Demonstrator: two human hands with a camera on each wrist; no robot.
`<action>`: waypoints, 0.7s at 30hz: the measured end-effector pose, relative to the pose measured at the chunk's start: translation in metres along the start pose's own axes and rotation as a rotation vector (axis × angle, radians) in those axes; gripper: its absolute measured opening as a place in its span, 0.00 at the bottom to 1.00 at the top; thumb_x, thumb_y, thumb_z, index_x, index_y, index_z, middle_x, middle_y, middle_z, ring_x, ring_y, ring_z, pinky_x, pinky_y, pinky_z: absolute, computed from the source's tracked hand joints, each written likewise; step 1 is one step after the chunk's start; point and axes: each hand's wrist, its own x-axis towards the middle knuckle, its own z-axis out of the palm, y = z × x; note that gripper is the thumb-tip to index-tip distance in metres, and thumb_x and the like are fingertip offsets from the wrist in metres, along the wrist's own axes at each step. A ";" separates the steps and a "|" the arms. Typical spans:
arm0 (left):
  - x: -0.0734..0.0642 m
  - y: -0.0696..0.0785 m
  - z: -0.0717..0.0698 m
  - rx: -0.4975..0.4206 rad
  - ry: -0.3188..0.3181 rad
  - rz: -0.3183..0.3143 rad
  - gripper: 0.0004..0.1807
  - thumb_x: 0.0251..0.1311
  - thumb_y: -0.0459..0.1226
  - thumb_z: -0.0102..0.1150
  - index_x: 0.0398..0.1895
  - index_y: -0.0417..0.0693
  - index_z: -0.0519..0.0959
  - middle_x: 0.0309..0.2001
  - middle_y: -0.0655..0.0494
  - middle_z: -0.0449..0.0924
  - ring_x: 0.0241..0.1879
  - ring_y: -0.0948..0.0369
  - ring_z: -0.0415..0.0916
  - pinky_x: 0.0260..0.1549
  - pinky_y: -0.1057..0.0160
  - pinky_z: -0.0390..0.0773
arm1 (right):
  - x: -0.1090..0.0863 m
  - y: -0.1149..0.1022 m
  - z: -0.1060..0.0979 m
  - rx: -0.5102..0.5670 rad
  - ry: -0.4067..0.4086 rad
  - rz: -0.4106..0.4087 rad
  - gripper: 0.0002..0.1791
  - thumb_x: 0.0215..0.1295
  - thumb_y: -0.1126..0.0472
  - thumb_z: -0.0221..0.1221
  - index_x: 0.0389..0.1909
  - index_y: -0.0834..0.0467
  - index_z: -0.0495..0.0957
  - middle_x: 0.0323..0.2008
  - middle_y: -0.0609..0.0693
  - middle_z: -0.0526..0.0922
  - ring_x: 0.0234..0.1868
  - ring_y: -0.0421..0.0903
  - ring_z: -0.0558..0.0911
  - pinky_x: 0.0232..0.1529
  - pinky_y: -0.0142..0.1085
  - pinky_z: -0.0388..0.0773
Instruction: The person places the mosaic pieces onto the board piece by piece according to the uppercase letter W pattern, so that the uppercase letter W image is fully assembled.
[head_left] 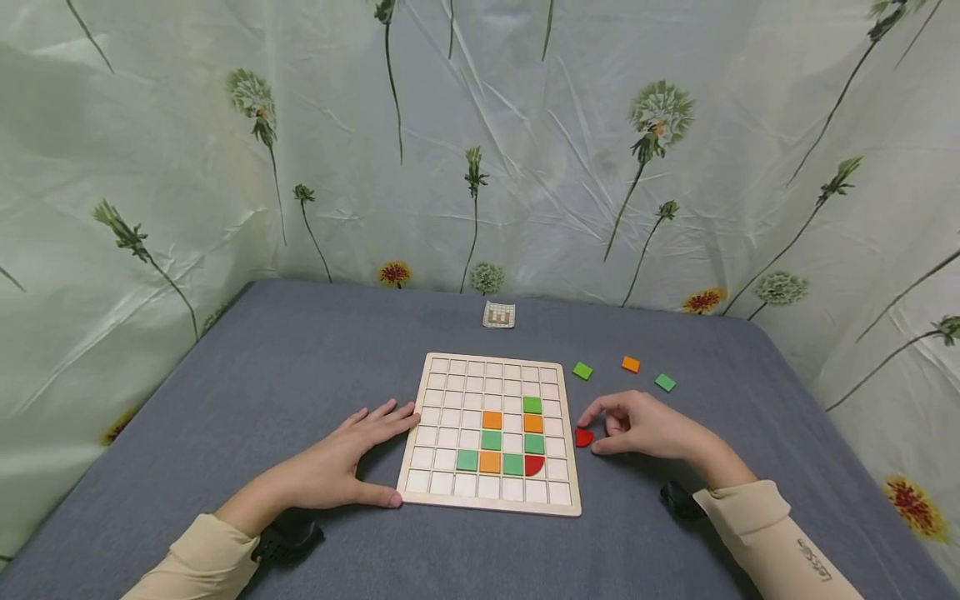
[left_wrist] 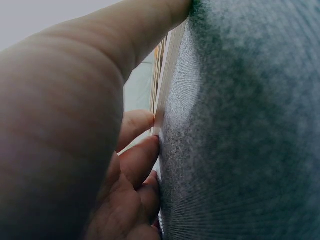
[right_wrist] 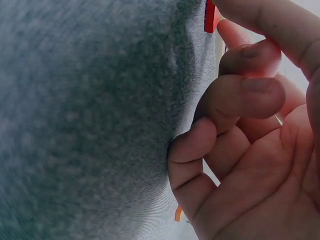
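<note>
A wooden grid board (head_left: 442, 501) lies on the table, holding green, orange and red tiles in some of its squares. My left hand (head_left: 345, 458) spreads along the board's left side, with fingertips and thumb (head_left: 386, 497) at its edge; the left wrist view shows fingertips (left_wrist: 142, 152) against that wooden edge (left_wrist: 165, 90). Just beyond the board's right edge, my right hand (head_left: 652, 427) pinches a red rounded tile (head_left: 583, 437) between thumb and index finger. The right wrist view has the red tile (right_wrist: 209, 17) at the thumb tip, with the other fingers curled.
Behind the right hand lie loose square tiles: a light green one (head_left: 582, 371), an orange one (head_left: 631, 364) and a darker green one (head_left: 665, 382). A small card with a printed grid (head_left: 498, 315) sits near the far edge of the grey cloth-covered table (head_left: 337, 333). A flower-print curtain (head_left: 525, 167) hangs behind.
</note>
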 end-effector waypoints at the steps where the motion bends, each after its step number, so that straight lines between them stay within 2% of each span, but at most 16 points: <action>1: 0.000 0.000 0.000 0.002 -0.001 -0.001 0.56 0.56 0.62 0.77 0.86 0.59 0.62 0.87 0.53 0.56 0.87 0.39 0.46 0.79 0.26 0.43 | 0.000 0.001 0.000 0.002 -0.001 0.000 0.16 0.66 0.59 0.73 0.52 0.59 0.86 0.22 0.42 0.72 0.22 0.33 0.67 0.25 0.27 0.65; 21: 0.002 -0.003 0.002 0.001 0.003 -0.020 0.57 0.55 0.64 0.77 0.86 0.61 0.62 0.87 0.55 0.56 0.88 0.41 0.45 0.81 0.29 0.41 | 0.006 0.004 0.005 -0.021 0.019 -0.019 0.15 0.66 0.60 0.73 0.51 0.57 0.86 0.22 0.41 0.70 0.23 0.33 0.68 0.26 0.27 0.65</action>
